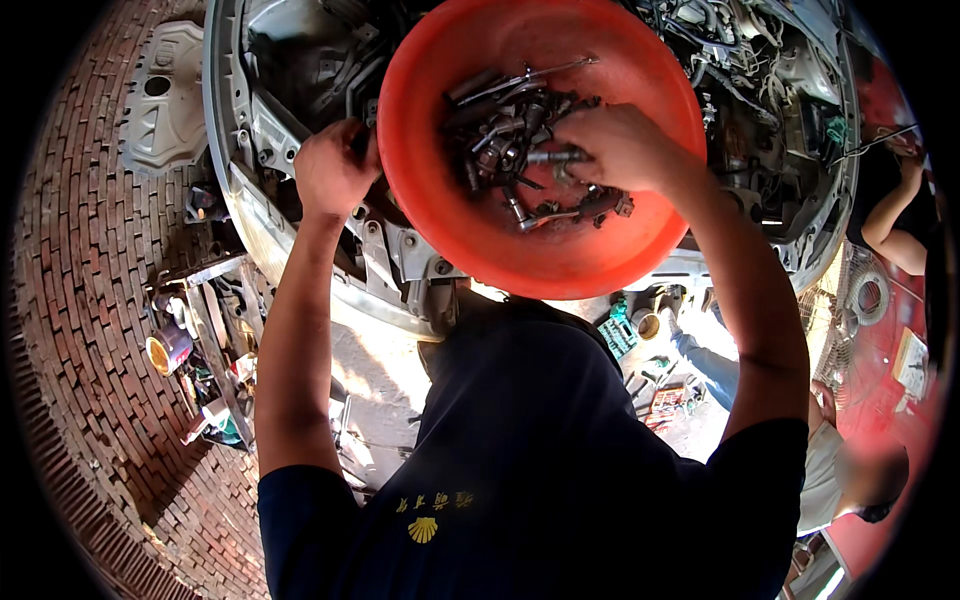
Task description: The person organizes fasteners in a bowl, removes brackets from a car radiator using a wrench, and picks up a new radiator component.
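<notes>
A wide red plastic basin rests over the front of an open car engine bay. Inside lies a heap of dark metal sockets, bolts and tools. Closed at the basin's left edge, my left hand has its fingertips against the rim. My right hand reaches into the basin from the right, fingers bent round a cylindrical metal socket on top of the heap. Its fingertips are partly hidden. A long thin ratchet-like tool lies at the heap's far side.
The car's front frame curves around me. At left, a cluttered stand holds a can before a brick wall, beside a grey cover. A green tool case lies below the basin. One person sits lower right; another's arm shows beyond the car.
</notes>
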Demonstrator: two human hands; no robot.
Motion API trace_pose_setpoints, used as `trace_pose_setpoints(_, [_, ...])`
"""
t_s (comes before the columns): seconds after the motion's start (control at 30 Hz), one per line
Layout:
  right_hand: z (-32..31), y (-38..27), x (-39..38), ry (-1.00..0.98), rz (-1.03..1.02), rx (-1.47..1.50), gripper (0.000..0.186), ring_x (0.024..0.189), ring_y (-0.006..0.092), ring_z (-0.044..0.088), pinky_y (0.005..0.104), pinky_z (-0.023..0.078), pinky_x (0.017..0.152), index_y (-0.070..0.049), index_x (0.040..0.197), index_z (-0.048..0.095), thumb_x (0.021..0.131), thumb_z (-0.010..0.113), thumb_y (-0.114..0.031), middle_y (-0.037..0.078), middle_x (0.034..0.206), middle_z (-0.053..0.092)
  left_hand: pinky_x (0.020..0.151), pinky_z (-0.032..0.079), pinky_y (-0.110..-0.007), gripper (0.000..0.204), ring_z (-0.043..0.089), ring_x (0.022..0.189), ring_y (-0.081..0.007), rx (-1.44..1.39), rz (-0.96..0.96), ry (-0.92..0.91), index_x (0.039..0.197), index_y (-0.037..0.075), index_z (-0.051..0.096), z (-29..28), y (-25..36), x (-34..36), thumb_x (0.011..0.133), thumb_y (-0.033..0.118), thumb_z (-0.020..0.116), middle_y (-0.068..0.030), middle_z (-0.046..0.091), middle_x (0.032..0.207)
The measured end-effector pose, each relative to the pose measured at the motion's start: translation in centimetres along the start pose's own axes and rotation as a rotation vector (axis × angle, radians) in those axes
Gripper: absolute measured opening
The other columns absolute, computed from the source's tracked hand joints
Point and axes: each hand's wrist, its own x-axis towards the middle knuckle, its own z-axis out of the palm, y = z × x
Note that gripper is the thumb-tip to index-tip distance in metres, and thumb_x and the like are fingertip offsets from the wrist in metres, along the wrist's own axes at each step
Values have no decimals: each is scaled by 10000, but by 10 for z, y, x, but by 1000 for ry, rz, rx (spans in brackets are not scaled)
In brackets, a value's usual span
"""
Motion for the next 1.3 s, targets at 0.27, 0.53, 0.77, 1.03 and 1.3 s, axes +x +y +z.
trace_pose_setpoints(0.27, [-16, 15, 1, 227, 277, 15, 435, 1044, 330, 662, 450, 535, 896, -115, 1257, 672, 827, 735, -137, 139, 1101, 700, 626, 524, -470, 280, 664, 738, -391, 52, 6, -19, 761, 81, 646, -1, 0, 1, 895, 325, 674, -127, 689, 796])
trace_pose_setpoints(0.53, [24, -48, 34, 261, 4, 62, 301, 957, 352, 680, 482, 536, 826, -113, 1121, 670, 826, 721, -147, 143, 1010, 683, 634, 532, -466, 245, 672, 744, -384, 16, -13, -25, 776, 86, 675, 0, 1, 2, 894, 301, 679, -126, 697, 801])
trace_pose_setpoints(0.77, [-19, -47, 18, -361, 181, -27, 247, 955, 357, 680, 502, 519, 824, -107, 1062, 680, 855, 739, -229, 127, 961, 705, 644, 537, -460, 218, 681, 755, -374, -2, 19, 17, 795, 83, 701, -1, -7, -1, 885, 282, 687, -125, 709, 810])
trace_pose_setpoints(1.03, [6, -66, 16, 29, -117, 204, 297, 974, 358, 675, 538, 522, 813, -112, 1128, 645, 892, 712, -279, 123, 1018, 685, 640, 534, -457, 201, 678, 742, -377, 11, 21, -7, 796, 81, 700, -3, -3, 2, 875, 265, 696, -130, 704, 798])
trace_pose_setpoints(1.3, [33, -43, 61, 404, 121, 173, 240, 976, 351, 675, 495, 545, 815, -87, 1044, 656, 896, 683, -274, 105, 1019, 685, 632, 533, -455, 171, 681, 737, -371, -9, 29, 9, 811, 92, 709, -2, -2, 3, 871, 252, 695, -121, 707, 802])
